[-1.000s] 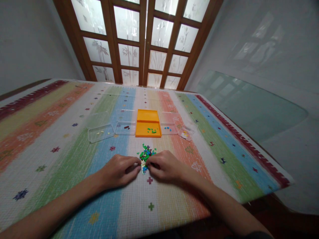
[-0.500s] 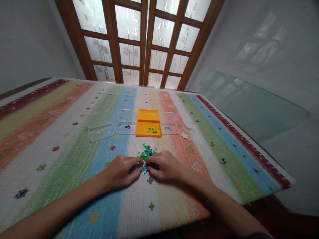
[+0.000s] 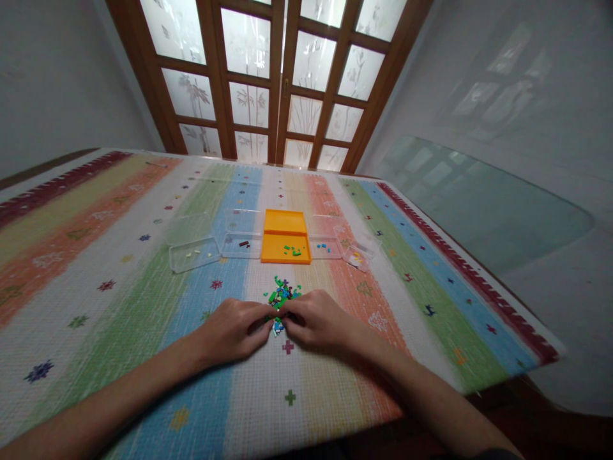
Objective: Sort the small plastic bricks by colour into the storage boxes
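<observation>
A small heap of toy building bricks [image 3: 282, 294], mostly green with some blue, brown and white ones, lies on the striped tablecloth. My left hand [image 3: 242, 329] is at the heap's near left side, its index finger and thumb bent in a pinch. From the right, my right hand [image 3: 316, 319] meets it, also pinching, so the fingertips of both almost touch. A tiny pale spot shows between the fingertips, too small to name. Just below them are a few blue and white bricks [image 3: 278, 328]. The fingers cover part of the heap.
Beyond the heap stands an open orange box [image 3: 286, 261] with green bricks. Clear boxes flank it: one with white pieces [image 3: 194, 266], one with brown pieces [image 3: 232, 255], one with blue pieces [image 3: 327, 255], one with yellow pieces [image 3: 361, 249].
My left index finger has stretched slightly right, towards the right fingertips. The pale piece that showed between the hands is now mostly covered. Boxes and heap look the same.
</observation>
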Action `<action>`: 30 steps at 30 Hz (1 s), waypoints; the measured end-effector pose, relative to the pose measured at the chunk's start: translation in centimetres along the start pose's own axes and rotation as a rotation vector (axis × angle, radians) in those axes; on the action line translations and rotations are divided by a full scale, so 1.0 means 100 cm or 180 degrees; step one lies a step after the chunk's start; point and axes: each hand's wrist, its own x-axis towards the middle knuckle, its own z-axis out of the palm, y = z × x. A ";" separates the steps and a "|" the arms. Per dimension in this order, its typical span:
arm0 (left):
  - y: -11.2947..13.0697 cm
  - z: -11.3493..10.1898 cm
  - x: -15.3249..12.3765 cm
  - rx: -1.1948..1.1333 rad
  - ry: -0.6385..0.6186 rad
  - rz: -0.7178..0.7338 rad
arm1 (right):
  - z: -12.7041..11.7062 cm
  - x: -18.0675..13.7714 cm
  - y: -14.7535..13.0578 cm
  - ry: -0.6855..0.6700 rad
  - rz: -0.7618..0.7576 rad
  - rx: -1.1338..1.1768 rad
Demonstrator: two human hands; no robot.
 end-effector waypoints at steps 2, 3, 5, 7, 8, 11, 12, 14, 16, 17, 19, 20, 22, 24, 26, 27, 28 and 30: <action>0.000 0.000 0.000 -0.0013 -0.0001 -0.0008 | -0.001 0.000 -0.001 -0.0008 -0.0003 0.0013; 0.000 0.000 0.000 -0.0018 0.0001 -0.0008 | -0.001 0.000 -0.001 -0.0013 0.0006 0.0019; -0.001 0.000 0.000 -0.0019 0.0016 0.0015 | -0.001 0.000 -0.001 -0.0031 0.0029 0.0031; -0.001 0.000 0.000 0.0004 0.0049 0.0052 | 0.000 0.000 -0.001 -0.0039 0.0046 0.0034; -0.001 0.000 0.000 0.0019 0.0067 0.0076 | 0.000 0.000 -0.001 -0.0040 0.0049 0.0031; -0.001 0.000 0.000 0.0070 0.0092 0.0120 | 0.001 0.000 -0.001 -0.0033 0.0053 -0.0010; -0.001 0.000 0.000 0.0080 0.0087 0.0120 | 0.001 0.000 -0.001 -0.0028 0.0054 -0.0031; -0.002 0.000 0.000 0.0087 0.0068 0.0099 | 0.001 0.000 -0.001 -0.0007 0.0065 -0.0071; -0.002 0.000 0.000 0.0082 0.0043 0.0082 | 0.001 0.001 -0.001 0.0003 0.0059 -0.0085; -0.002 -0.001 0.000 0.0080 0.0030 0.0075 | 0.001 0.001 -0.001 0.0002 0.0039 -0.0080; -0.003 -0.001 -0.001 0.0060 0.0001 0.0073 | 0.002 0.001 0.000 -0.0030 -0.0016 -0.0061; -0.003 -0.001 -0.001 0.0031 -0.0006 0.0070 | 0.003 0.000 0.000 -0.0048 -0.0041 -0.0053; -0.003 -0.002 -0.001 -0.0066 -0.0010 0.0008 | 0.004 0.000 0.002 -0.0059 -0.0050 -0.0050; -0.001 -0.004 0.000 -0.0178 0.0011 -0.0127 | 0.004 -0.001 0.002 -0.0029 -0.0004 -0.0022; 0.001 -0.007 0.001 -0.0278 0.0047 -0.0277 | 0.001 0.000 0.002 0.0032 0.0098 0.0115; 0.002 -0.008 0.001 -0.0330 0.0076 -0.0310 | -0.001 0.000 0.001 0.0065 0.0172 0.0251; 0.003 -0.009 0.002 -0.0383 0.0111 -0.0305 | -0.003 0.000 0.000 0.0100 0.0262 0.0440; 0.004 -0.010 0.002 -0.0467 0.0159 -0.0248 | -0.007 0.002 -0.003 0.0149 0.0451 0.0936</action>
